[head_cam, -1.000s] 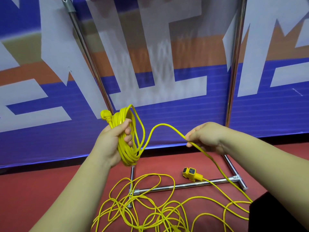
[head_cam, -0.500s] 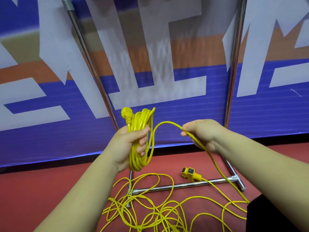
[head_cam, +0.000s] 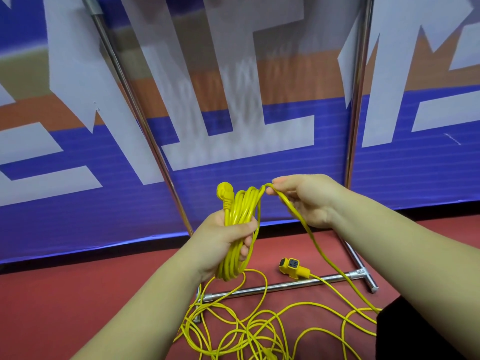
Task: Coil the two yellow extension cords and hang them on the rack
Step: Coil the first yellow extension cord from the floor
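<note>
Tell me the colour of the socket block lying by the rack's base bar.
Yellow with a dark end panel: socket block, head view.

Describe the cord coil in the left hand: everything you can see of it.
The coil is several loops of glossy yellow plastic-jacketed cord, elongated and roughly upright. The left hand grips its middle, thumb across the front. A moulded yellow plug sticks up at its top left. At its top right the right hand pinches the feeding strand, which runs down to loose cord on the red floor.
</note>
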Demonstrator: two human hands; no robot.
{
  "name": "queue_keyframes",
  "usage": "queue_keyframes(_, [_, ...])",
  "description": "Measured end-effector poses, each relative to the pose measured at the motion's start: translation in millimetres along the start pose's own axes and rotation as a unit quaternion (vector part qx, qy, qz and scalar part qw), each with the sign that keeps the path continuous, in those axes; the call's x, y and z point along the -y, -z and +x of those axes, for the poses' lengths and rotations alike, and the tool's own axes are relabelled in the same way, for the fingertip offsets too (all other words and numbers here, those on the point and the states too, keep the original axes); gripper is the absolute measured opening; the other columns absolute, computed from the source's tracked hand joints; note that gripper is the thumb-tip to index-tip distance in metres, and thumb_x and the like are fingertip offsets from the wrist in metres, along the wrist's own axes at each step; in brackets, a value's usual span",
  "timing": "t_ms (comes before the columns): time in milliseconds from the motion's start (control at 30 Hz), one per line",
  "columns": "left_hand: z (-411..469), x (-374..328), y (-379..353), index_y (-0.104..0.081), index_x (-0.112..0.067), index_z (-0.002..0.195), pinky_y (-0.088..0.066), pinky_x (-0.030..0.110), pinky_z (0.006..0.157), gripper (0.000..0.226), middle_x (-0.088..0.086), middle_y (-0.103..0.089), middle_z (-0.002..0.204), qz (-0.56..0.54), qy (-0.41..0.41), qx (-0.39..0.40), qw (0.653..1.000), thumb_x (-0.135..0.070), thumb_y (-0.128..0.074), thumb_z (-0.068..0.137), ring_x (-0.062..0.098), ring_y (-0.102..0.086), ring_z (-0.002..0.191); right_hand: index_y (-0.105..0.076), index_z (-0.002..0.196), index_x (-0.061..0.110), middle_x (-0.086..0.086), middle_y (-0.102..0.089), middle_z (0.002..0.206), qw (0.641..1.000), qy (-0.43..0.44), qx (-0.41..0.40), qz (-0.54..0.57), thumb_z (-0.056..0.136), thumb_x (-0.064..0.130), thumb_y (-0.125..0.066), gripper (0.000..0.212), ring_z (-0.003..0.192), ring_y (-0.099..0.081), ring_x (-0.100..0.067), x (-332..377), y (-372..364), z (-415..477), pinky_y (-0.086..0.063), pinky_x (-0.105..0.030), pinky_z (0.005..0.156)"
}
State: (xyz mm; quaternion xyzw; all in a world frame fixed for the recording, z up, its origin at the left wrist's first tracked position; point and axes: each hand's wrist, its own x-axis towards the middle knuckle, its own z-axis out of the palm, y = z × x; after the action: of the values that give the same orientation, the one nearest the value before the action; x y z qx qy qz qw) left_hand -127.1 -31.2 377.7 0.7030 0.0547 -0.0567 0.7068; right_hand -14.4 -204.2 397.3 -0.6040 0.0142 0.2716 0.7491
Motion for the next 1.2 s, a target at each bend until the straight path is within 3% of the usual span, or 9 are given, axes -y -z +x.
queue_keyframes(133, [2.2,3.6,-1.8,-0.062,-0.007,0.094,-0.048,0.028,0.050,0.011,0.011,-0.059,0.071,-0.004,0.013,-0.002,1.000,-0.014,-0.071,0.090,0.020,-0.055,0.055,-0.067,0.091,0.009,-0.009,-0.073,0.082,1.000,0.007,0.006,-0.003,0.090,0.001,-0.067,0.009,0.063,-0.066,-0.009,1.8,-2.6,-3.2,-0.048,-0.017,0.048])
queue_keyframes(267, [4.0,6.1,-5.4,-0.060,-0.004,0.104,-0.056,0.030,0.058,0.019,0.014,-0.075,0.099,0.012,0.033,-0.002,0.999,-0.014,-0.069,0.090,0.025,-0.072,0.079,-0.065,0.087,0.014,-0.010,-0.074,0.089,0.998,0.029,-0.021,-0.058,0.084,0.004,-0.075,0.015,0.071,-0.067,-0.014,1.5,-2.6,-2.5,-0.049,-0.020,0.055])
queue_keyframes(400, [3.3,7.5,-8.8,-0.057,-0.004,0.103,-0.061,0.032,0.070,0.006,0.017,-0.075,0.106,0.004,0.044,0.005,0.999,-0.006,-0.060,0.098,0.033,-0.073,0.098,-0.065,0.081,0.012,-0.014,-0.072,0.084,0.992,0.065,-0.075,-0.082,0.081,0.005,-0.079,0.016,0.073,-0.065,-0.021,4.3,-0.6,0.3,-0.050,-0.023,0.054])
queue_keyframes(533, [5.7,9.8,-12.8,-0.058,-0.005,0.106,-0.059,0.038,0.082,0.008,0.014,-0.076,0.107,0.003,0.043,-0.008,0.999,-0.007,-0.059,0.098,0.031,-0.073,0.101,-0.066,0.078,0.010,-0.015,-0.069,0.076,0.992,0.078,-0.072,-0.071,0.079,0.004,-0.080,0.016,0.062,-0.059,-0.021,1.9,-1.5,0.4,-0.047,-0.023,0.049])
queue_keyframes(800, [11.4,11.1,-19.4,-0.062,-0.005,0.104,-0.056,0.042,0.090,0.008,0.016,-0.075,0.107,-0.041,0.023,-0.073,0.996,-0.001,-0.058,0.097,0.029,-0.073,0.101,-0.069,0.085,0.009,-0.010,-0.072,0.078,0.982,0.119,0.005,-0.147,0.079,-0.006,-0.075,0.017,0.071,-0.069,-0.022,-2.7,-12.6,-11.6,-0.060,-0.036,0.075])
queue_keyframes(900, [11.3,11.2,-20.2,-0.063,-0.005,0.107,-0.056,0.042,0.092,0.012,0.016,-0.075,0.108,-0.053,0.025,-0.064,0.996,0.000,-0.056,0.098,0.030,-0.073,0.103,-0.070,0.084,0.009,-0.010,-0.070,0.075,0.973,0.138,0.002,-0.183,0.078,-0.006,-0.076,0.017,0.065,-0.068,-0.019,-2.3,-16.3,-13.1,-0.060,-0.029,0.066])
queue_keyframes(1000, [10.6,9.9,-20.8,-0.063,-0.005,0.110,-0.058,0.040,0.090,0.016,0.018,-0.075,0.109,-0.076,0.025,-0.055,0.995,-0.001,-0.054,0.098,0.032,-0.072,0.104,-0.072,0.080,0.012,-0.003,-0.069,0.069,0.956,0.167,-0.018,-0.241,0.076,-0.002,-0.078,0.015,0.052,-0.061,-0.004,0.1,-17.3,-13.0,-0.049,-0.018,0.053])
queue_keyframes(1133, [8.9,7.2,-20.3,-0.062,-0.003,0.113,-0.058,0.040,0.089,0.018,0.021,-0.074,0.108,-0.106,0.022,-0.045,0.993,-0.001,-0.053,0.098,0.034,-0.072,0.102,-0.072,0.073,0.017,-0.003,-0.074,0.074,0.936,0.203,-0.039,-0.286,0.073,0.005,-0.081,0.016,0.069,-0.069,-0.013,0.6,-18.0,-9.8,-0.058,-0.034,0.070])
queue_keyframes(1200, [8.8,6.3,-20.4,-0.062,-0.003,0.113,-0.058,0.041,0.089,0.019,0.021,-0.074,0.107,-0.123,0.024,-0.040,0.991,-0.001,-0.051,0.098,0.035,-0.072,0.102,-0.072,0.072,0.017,0.000,-0.072,0.069,0.926,0.218,-0.036,-0.306,0.074,0.005,-0.079,0.014,0.063,-0.066,-0.010,1.3,-19.0,-9.7,-0.056,-0.034,0.064])
